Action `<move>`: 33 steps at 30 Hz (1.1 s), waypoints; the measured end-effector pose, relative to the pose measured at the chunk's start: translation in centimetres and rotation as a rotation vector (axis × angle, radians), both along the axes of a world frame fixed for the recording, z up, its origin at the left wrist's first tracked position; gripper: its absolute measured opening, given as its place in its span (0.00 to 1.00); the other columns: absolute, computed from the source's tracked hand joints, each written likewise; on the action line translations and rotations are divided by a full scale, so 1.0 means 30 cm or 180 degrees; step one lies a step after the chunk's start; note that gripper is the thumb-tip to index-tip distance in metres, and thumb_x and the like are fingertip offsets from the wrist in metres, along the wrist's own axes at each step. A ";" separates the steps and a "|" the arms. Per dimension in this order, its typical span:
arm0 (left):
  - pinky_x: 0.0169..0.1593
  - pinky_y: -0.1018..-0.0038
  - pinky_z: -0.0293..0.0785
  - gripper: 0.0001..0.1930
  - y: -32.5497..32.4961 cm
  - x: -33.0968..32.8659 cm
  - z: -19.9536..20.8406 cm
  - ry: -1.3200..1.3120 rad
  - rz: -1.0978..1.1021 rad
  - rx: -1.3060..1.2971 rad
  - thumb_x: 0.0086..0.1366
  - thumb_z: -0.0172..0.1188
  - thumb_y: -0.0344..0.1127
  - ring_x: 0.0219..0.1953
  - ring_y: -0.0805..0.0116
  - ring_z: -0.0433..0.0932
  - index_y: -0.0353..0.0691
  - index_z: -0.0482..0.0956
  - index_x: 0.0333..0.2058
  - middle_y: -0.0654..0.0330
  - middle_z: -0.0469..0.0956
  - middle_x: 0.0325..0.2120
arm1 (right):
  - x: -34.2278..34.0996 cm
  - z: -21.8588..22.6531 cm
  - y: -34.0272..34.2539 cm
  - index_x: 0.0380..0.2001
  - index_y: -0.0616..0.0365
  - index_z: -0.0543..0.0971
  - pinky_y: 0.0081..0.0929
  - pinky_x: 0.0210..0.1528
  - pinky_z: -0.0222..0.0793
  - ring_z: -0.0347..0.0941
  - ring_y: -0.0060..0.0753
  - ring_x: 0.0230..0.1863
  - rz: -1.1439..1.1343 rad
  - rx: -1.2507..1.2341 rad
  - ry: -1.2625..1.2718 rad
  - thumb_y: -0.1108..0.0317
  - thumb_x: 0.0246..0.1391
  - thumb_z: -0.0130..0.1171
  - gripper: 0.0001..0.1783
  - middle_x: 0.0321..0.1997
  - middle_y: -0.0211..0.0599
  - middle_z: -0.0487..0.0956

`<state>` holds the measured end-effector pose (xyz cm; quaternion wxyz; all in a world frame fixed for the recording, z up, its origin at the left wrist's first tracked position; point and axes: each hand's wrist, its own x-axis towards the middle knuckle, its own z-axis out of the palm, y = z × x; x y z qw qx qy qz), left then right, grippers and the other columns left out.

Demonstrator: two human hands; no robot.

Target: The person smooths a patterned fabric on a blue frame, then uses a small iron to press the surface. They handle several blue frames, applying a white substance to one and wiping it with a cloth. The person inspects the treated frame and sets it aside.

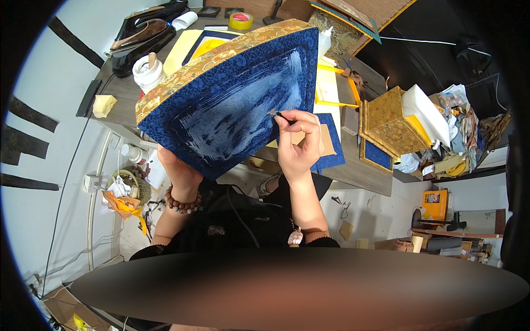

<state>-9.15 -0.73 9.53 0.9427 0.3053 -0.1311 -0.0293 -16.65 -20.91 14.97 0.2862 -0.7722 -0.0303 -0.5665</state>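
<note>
A fabric-covered box (221,83) is held up tilted in front of me, its dark blue patterned face towards me and a gold brocade side along the top. Streaky whitish smears, like wet glue, cover the middle of the blue face. My left hand (181,174) grips the lower left edge, its fingers mostly hidden behind the box. At the lower right of the smeared area, my right hand (300,146) is closed in a pinch. A small pale scrap (273,112) shows by its fingertips; whether they hold it or something darker I cannot make out.
On the table stand a white glue jar (148,73), an iron (144,41), a yellow tape roll (240,21) and a yellow sponge block (104,106). A gold brocade box (393,122) sits at right, near blue panels (330,160). Heaped cloth scraps (461,132) lie beyond.
</note>
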 end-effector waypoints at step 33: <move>0.66 0.56 0.71 0.43 0.021 0.002 -0.052 -0.0145 -0.0434 0.0200 0.70 0.52 0.69 0.66 0.56 0.69 0.44 0.57 0.72 0.55 0.67 0.67 | -0.001 -0.011 -0.033 0.29 0.62 0.80 0.32 0.39 0.78 0.82 0.39 0.36 -0.0032 -0.0941 -0.0414 0.83 0.43 0.75 0.13 0.38 0.41 0.86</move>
